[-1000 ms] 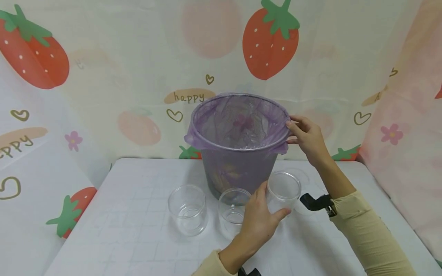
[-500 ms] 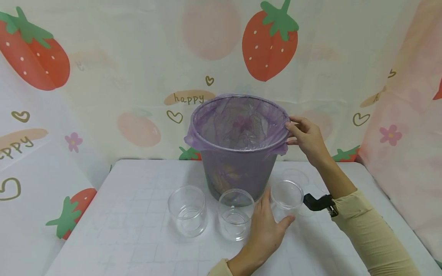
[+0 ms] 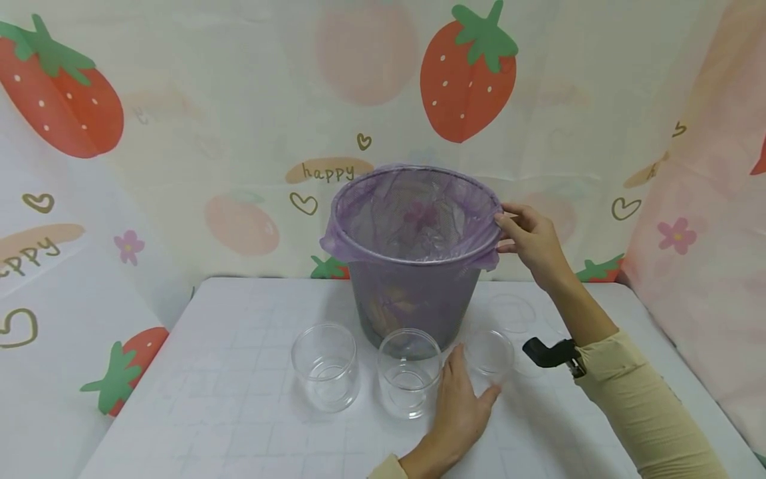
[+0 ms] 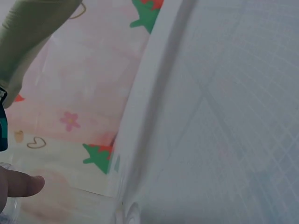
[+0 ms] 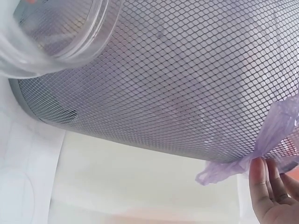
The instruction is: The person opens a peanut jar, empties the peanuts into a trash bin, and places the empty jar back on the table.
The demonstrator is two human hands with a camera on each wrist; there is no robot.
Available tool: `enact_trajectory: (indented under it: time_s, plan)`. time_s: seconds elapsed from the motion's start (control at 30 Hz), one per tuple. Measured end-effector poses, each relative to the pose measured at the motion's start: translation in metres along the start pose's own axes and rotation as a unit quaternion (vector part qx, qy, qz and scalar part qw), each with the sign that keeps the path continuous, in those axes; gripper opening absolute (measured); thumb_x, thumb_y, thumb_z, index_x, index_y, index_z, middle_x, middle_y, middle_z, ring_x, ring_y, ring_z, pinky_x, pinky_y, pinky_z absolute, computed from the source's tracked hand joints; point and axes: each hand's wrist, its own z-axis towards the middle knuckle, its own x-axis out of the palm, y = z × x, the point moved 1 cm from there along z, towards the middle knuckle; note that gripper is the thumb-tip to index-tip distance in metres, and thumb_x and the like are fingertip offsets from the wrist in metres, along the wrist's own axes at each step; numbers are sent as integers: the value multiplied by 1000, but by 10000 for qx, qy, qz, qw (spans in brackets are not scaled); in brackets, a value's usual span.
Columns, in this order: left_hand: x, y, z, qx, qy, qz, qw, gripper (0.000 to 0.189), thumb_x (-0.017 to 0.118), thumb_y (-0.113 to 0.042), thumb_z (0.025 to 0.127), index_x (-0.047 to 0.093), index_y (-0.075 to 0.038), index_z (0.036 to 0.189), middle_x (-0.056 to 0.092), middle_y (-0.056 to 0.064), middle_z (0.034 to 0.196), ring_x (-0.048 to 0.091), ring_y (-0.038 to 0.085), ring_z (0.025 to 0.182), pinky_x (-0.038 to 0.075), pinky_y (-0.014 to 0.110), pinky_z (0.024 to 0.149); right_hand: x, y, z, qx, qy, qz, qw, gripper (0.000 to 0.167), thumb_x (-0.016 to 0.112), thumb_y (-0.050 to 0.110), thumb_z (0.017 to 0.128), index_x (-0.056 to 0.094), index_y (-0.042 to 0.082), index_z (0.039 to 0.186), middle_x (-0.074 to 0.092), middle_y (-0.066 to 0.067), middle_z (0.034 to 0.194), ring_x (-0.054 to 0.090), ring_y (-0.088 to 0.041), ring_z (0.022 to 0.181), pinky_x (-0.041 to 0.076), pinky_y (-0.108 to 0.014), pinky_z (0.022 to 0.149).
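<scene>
A grey mesh wastebasket (image 3: 413, 299) with a purple bin liner (image 3: 338, 243) folded over its rim stands in the middle of the table. My right hand (image 3: 532, 243) grips its rim at the right, with fingertips on the liner, as the right wrist view also shows. My left hand (image 3: 457, 412) holds a clear plastic cup (image 3: 491, 352) between thumb and fingers, in front of the wastebasket. That cup is large at the upper left of the right wrist view. Only the thumb (image 4: 25, 184) shows in the left wrist view.
Two more clear plastic cups, the left one (image 3: 325, 372) and the middle one (image 3: 409, 379), stand upright in front of the wastebasket. A faint clear round piece (image 3: 511, 313) lies behind the held cup. Strawberry-print cloth (image 3: 239, 100) hangs behind the white table (image 3: 239, 426).
My left hand moved right and down with the cup, then slightly left and lower, away from the middle cup. My right hand stays at the wastebasket's rim.
</scene>
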Motion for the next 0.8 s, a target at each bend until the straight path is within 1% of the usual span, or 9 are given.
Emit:
enact_trajectory:
  time_s: [0.13, 0.33, 0.4, 0.57, 0.67, 0.8]
  plan:
    - [2, 7, 5, -20, 12, -80, 10000, 76, 79, -16, 79, 37, 2, 139, 49, 18, 134, 49, 31, 128, 42, 43, 108, 0, -1, 0, 8, -11, 28, 10000, 58, 57, 28, 99, 40, -6, 142, 62, 13, 94, 63, 0, 81, 56, -16, 71]
    - [3, 14, 9, -166, -43, -118, 9998, 78, 80, -17, 79, 36, 1, 141, 50, 18, 135, 49, 32, 128, 42, 45, 108, 0, -2, 0, -17, -12, 49, 10000, 58, 57, 28, 99, 41, -6, 142, 62, 12, 95, 63, 0, 81, 56, -16, 71]
    - [4, 15, 9, -228, -25, -137, 9996, 78, 79, -18, 79, 36, 1, 142, 49, 18, 136, 48, 32, 129, 41, 45, 108, -1, -1, 1, -37, -25, 27, 10000, 58, 57, 28, 99, 40, -6, 142, 62, 12, 95, 63, 0, 81, 57, -17, 71]
    - [8, 15, 9, -310, -111, -153, 9993, 79, 79, -19, 79, 35, -2, 142, 49, 16, 136, 49, 31, 128, 41, 45, 108, -1, 0, 2, -76, -39, 44, 10000, 59, 57, 28, 99, 40, -7, 142, 62, 12, 94, 63, 0, 81, 57, -17, 70]
    - [10, 15, 10, -355, -174, -189, 9990, 79, 80, -18, 79, 36, -3, 143, 49, 14, 137, 48, 30, 129, 40, 46, 108, -1, 0, 2, -53, -28, 76, 10000, 58, 57, 28, 98, 40, -7, 142, 62, 12, 94, 63, -1, 81, 57, -17, 70]
    - [11, 15, 9, -480, -157, -247, 9984, 79, 79, -18, 80, 34, -4, 144, 46, 13, 140, 46, 29, 132, 39, 46, 110, 0, -1, 0, -7, -1, 61, 10000, 58, 57, 28, 99, 40, -6, 142, 62, 12, 95, 63, -1, 81, 57, -17, 71]
